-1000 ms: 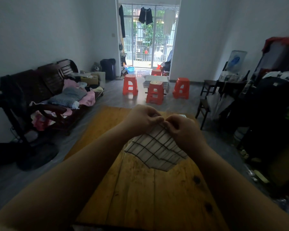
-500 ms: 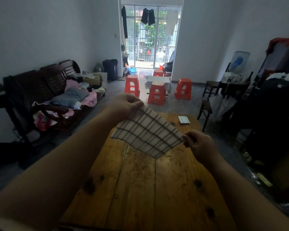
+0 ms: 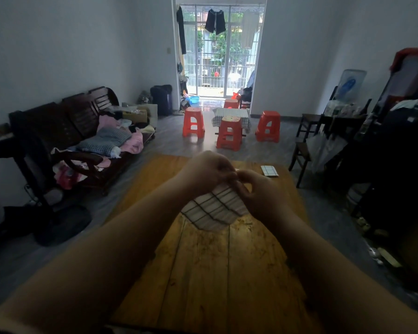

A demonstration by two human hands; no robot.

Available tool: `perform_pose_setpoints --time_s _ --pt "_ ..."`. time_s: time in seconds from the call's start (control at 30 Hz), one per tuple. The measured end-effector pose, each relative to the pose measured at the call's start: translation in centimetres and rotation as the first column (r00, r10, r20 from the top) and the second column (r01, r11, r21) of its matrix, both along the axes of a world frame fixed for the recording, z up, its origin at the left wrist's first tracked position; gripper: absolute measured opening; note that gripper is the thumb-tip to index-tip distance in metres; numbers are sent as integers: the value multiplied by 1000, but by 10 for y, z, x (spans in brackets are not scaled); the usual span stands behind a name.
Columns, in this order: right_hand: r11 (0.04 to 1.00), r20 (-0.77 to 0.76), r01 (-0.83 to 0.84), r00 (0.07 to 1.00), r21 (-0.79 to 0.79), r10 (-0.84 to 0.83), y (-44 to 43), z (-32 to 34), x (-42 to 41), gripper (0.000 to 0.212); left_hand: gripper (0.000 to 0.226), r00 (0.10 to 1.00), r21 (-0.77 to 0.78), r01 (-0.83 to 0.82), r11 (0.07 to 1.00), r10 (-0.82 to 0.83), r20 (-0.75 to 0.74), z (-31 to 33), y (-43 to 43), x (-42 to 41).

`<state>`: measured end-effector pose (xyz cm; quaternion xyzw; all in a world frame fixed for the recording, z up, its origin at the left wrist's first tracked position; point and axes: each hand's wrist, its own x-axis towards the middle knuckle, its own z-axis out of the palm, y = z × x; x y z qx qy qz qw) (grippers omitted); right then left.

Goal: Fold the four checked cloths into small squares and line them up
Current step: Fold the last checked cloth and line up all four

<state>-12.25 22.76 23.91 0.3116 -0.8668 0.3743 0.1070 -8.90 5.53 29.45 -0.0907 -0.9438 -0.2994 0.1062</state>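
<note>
One folded square (image 3: 269,171) lies on the table (image 3: 203,273) at about one o'clock from my hands. I hold a second checked cloth (image 3: 215,210) doubled over in the air above the table's middle, its top edge pinched by my left hand (image 3: 206,171) and right hand (image 3: 256,189), which touch. I judge roughly a quarter done, with no other loose cloths in sight. The only container I see is a blue basin (image 3: 193,100) at twelve o'clock across the room, too far to tell what it holds.
</note>
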Motion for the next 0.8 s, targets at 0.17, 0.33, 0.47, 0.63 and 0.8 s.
perform_pose_setpoints --time_s 0.17,0.33,0.47,0.63,0.8 --pt "999 21 9 1000 -53 -8 1 -10 2 20 13 999 6 -22 1000 22 -26 -4 -6 4" --pt "997 89 40 995 -59 -35 17 -24 4 16 12 996 122 -82 989 86 -29 1 -28 5" --pt "993 137 120 984 -10 -117 38 -43 4 12 8 989 234 -130 964 142 -36 8 -52 8" --pt "955 84 210 969 207 -231 44 -47 -4 21 14 986 265 -145 953 160 -35 -2 -60 12" --pt "962 29 201 977 186 -210 23 -43 -4 44 8 996 189 -74 979 80 -29 -11 -46 14"
